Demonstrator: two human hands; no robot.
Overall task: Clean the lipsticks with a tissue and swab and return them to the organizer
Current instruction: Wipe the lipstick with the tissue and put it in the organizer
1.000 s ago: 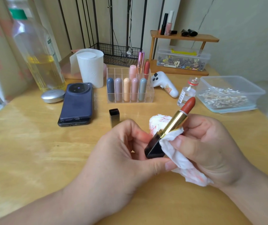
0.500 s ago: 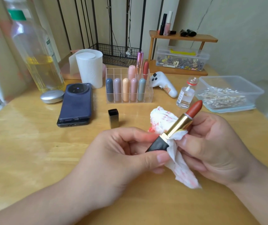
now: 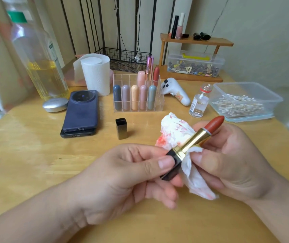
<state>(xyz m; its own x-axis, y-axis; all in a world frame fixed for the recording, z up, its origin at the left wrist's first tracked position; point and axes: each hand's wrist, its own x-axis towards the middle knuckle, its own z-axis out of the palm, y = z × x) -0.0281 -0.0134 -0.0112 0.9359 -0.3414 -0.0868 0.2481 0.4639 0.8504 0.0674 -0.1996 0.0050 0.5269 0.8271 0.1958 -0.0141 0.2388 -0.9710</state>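
**Lipstick (image 3: 192, 139) wiped with tissue above wooden table**

Wood with a glossy yellow surface makes the table (image 3: 35, 163), the biggest thing in view. At its far left stands a tall clear plastic bottle (image 3: 40, 67) with yellow liquid in its lower part. At the far right is a shallow transparent box (image 3: 245, 83) holding many thin cotton swabs (image 3: 236, 104).

Between them, in the middle, stands the clear organizer (image 3: 138, 110), divided into square cells. Its front row holds five smooth round-topped tubes in matte pastel colours, and three taller ones stand behind.

Nearer the camera, the left hand (image 3: 119, 176) pinches the square black base of the open lipstick between thumb and fingers. The right hand (image 3: 227, 162) curls around a crumpled white tissue (image 3: 175, 130) with red smears, its thumb pressing the paper to the shiny gold barrel.

The lipstick is tilted, and its rounded brick-red tip points up and to the right. Its square black cap (image 3: 121, 128) stands upright on the table, in front of the organizer.
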